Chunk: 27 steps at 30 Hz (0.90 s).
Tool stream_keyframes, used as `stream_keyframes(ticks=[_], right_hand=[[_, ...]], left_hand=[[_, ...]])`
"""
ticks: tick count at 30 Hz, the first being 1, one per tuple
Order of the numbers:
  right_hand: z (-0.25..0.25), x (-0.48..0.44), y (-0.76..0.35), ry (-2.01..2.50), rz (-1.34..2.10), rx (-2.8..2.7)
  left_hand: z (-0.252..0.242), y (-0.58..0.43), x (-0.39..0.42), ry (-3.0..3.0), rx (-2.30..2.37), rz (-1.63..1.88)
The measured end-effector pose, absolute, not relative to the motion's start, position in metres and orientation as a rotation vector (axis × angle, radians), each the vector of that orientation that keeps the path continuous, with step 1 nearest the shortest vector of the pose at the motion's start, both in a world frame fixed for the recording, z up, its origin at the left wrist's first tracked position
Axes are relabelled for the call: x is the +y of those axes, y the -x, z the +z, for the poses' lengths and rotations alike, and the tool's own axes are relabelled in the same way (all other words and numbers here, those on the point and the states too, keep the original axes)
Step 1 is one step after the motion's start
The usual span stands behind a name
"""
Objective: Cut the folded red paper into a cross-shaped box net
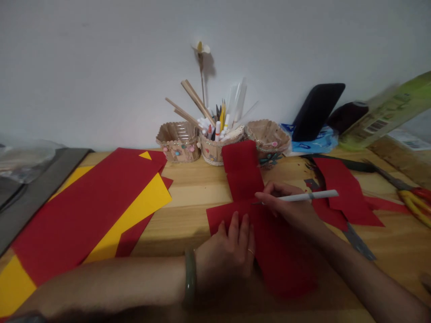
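Note:
My right hand (286, 204) is closed around a white pen (313, 195), its tip down on dark red paper. Under both hands lies this red paper (276, 264), a long strip running from the baskets towards me with another red piece (215, 217) across it. Flat on the crosspiece, my left hand (232, 246) spreads its fingers and presses the paper down. A ring and a green bangle are on that arm. The pen tip touches near where the pieces meet. Part of the paper is hidden beneath my hands.
Red sheets (87, 211) and yellow sheets (144, 202) lie at the left. Decorated baskets (178, 148) with pens and sticks stand by the wall. Red scraps (350, 193), scissors (414, 197), a phone (319, 110) and a tilted green bottle (387, 112) are at the right.

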State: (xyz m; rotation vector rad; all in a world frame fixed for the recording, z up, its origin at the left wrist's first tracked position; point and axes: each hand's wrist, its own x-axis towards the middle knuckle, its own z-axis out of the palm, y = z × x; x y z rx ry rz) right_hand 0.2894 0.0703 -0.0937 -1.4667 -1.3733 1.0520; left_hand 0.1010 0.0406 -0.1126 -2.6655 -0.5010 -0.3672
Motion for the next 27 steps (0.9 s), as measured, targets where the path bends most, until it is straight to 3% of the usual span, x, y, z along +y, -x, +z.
stream_keyframes(ticks=[27], right_hand=[[-0.103, 0.068, -0.293, 1.488, 0.986, -1.556]], left_hand=[[-0.112, -0.101, 0.032, 2.593, -0.511, -0.419]])
